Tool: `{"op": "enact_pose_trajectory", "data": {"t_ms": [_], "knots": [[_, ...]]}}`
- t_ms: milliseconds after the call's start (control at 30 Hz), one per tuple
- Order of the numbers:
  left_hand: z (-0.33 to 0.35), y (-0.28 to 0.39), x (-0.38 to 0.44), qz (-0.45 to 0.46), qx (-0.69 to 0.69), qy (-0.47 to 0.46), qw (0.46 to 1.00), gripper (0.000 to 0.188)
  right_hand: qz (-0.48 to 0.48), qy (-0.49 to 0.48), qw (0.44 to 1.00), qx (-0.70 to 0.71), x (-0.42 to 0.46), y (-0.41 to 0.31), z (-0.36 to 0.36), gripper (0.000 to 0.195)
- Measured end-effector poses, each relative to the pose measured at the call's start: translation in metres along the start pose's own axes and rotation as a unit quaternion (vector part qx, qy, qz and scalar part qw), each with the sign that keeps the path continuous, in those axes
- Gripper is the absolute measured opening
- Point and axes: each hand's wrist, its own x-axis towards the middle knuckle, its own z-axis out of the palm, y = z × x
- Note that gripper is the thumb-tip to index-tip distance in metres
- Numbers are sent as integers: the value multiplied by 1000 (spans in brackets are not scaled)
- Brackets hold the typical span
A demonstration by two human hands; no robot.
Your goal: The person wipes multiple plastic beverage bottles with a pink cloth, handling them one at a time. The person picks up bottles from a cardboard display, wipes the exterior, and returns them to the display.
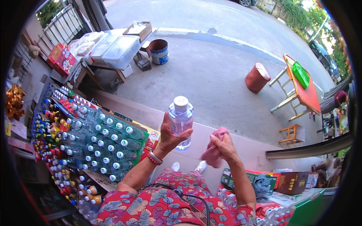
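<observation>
My left hand (173, 131) grips a clear plastic bottle (181, 121) with a white cap, held upright before me. To its right, my right hand (224, 145) is closed on a crumpled pink cloth (214, 151); cloth and bottle are apart. Close on the left of my left arm stand rows of clear bottles with white caps (114, 137), some in a green-edged tray. Further left are many more drink bottles with coloured caps (58, 124).
Cartons (291, 182) and packs of bottles (271, 212) lie at the lower right. Beyond the tiled step are a folding table (304, 94), a wooden stool (292, 134), a reddish drum-shaped stool (257, 77), a metal bucket (159, 52) and a table with plastic bins (121, 52).
</observation>
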Motion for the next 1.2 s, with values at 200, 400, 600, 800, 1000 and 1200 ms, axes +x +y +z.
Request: {"op": "enact_pose_trajectory", "data": {"t_ms": [200,400,600,800,1000,1200], "knots": [[3,-10,-12,81,107,-36,990,81,-124,46,984,118,-78,-138,22,39],[5,1,-17,72,15,-118,990,82,-145,-180,951,-205,-48,-150,44,42],[3,-11,-22,3,-1,-241,970,92,-43,-129,986,-92,-21,-98,53,33],[0,-14,-26,-36,-33,-287,957,89,-46,-92,994,-23,-19,-85,55,28],[3,0,-25,-25,-38,-289,956,85,-1,-13,999,38,-1,-69,56,24],[17,0,-18,117,71,-156,978,83,-111,176,972,-108,-5,-36,10,20]]}}
